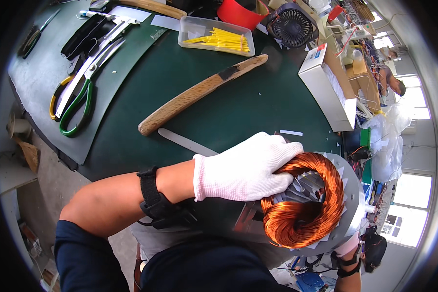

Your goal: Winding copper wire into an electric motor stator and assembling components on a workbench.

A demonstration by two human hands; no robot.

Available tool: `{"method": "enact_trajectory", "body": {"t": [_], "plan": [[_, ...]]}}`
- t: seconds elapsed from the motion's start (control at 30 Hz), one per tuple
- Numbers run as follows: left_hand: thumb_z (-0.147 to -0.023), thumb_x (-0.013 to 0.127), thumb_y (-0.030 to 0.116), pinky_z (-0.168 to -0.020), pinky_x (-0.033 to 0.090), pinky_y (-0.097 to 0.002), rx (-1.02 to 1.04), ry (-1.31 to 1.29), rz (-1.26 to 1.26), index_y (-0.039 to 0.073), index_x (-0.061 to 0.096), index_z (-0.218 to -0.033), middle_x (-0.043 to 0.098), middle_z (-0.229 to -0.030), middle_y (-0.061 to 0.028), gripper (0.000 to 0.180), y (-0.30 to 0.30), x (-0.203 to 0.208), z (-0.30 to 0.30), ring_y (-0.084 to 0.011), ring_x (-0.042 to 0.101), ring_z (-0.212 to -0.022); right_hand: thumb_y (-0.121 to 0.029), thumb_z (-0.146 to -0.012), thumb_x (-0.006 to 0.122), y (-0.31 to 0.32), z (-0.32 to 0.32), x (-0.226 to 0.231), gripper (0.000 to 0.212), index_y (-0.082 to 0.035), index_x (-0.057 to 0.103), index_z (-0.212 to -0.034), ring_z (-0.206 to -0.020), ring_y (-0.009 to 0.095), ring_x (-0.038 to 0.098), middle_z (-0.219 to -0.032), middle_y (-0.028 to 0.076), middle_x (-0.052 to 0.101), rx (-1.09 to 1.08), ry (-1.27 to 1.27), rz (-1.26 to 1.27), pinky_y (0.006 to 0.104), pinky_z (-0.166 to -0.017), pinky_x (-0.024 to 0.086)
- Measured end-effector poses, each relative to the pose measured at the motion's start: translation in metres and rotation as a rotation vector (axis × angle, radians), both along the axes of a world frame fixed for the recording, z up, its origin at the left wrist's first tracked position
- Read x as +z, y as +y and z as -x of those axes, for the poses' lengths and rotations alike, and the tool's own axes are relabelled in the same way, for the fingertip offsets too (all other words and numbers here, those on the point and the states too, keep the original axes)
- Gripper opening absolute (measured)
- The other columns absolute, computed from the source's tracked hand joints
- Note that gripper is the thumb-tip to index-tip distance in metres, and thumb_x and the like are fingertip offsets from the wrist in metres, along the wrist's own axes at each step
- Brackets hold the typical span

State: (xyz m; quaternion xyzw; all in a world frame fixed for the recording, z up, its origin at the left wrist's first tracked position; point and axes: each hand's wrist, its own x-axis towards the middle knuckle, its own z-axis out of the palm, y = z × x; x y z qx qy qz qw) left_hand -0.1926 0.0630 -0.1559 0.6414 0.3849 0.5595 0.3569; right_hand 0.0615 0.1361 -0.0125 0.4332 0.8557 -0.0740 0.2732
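A motor stator (353, 194) with a grey metal rim stands at the table's near right edge. Thick copper windings (326, 219) loop over its face, and pale paper slips stick out around them. My left hand (253, 168), in a white knitted glove, has its fingers curled over the upper left of the copper coil, with the thumb by the central opening. My right hand (348, 246) is against the stator's lower right side; its fingers are hidden behind the rim. Left of the stator, a pale flat strip (187, 142) runs partly under my left hand.
A curved wooden stick (194, 97) lies mid-table. Beyond it stand a clear tray (180, 36) of yellow sticks, a red container (236, 14) and a black fan (293, 27). Green-handled scissors (85, 104) and a caliper (90, 63) lie left. A white box (321, 87) stands right.
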Motion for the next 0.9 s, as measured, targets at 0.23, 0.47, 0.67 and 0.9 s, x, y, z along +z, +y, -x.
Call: {"method": "enact_trajectory", "body": {"t": [0.23, 0.47, 0.67, 0.9], "plan": [[-0.088, 0.062, 0.009, -0.081, 0.052, -0.0478, -0.029, 0.06, 0.054, -0.004, 0.061, -0.117, 0.063, -0.094, -0.0263, 0.032, -0.001, 0.006, 0.004, -0.0452, 0.063, -0.09, -0.004, -0.081, 0.068, 0.0, -0.021, 0.007, 0.031, -0.003, 0.069, -0.112, -0.09, 0.035, 0.073, -0.095, 0.016, 0.074, 0.006, 0.013, -0.004, 0.0422, -0.078, 0.057], [-0.089, 0.062, 0.01, -0.082, 0.05, -0.0486, -0.07, 0.041, 0.08, -0.004, 0.059, -0.116, 0.061, -0.094, -0.0264, 0.03, 0.0, 0.002, 0.006, -0.0453, 0.062, -0.091, -0.004, -0.081, 0.068, 0.003, 0.001, -0.005, 0.03, -0.002, 0.068, -0.11, -0.088, 0.035, 0.072, -0.093, 0.016, 0.073, 0.012, 0.021, -0.012, 0.0421, -0.077, 0.057], [-0.09, 0.061, 0.009, -0.081, 0.05, -0.0485, -0.047, 0.047, 0.064, -0.004, 0.06, -0.115, 0.061, -0.094, -0.0264, 0.029, -0.001, 0.003, 0.005, -0.0447, 0.062, -0.091, -0.004, -0.08, 0.068, 0.005, 0.007, -0.008, 0.029, -0.002, 0.068, -0.109, -0.087, 0.035, 0.072, -0.092, 0.015, 0.073, 0.025, 0.024, -0.016, 0.0419, -0.076, 0.056], [-0.089, 0.062, 0.011, -0.08, 0.051, -0.0484, -0.042, 0.018, 0.06, -0.003, 0.06, -0.114, 0.062, -0.093, -0.0259, 0.029, -0.002, 0.001, 0.003, -0.0443, 0.063, -0.089, -0.003, -0.08, 0.068, 0.008, -0.021, 0.001, 0.027, -0.002, 0.068, -0.107, -0.085, 0.035, 0.072, -0.09, 0.015, 0.072, 0.045, 0.038, -0.01, 0.0418, -0.075, 0.056]]}}
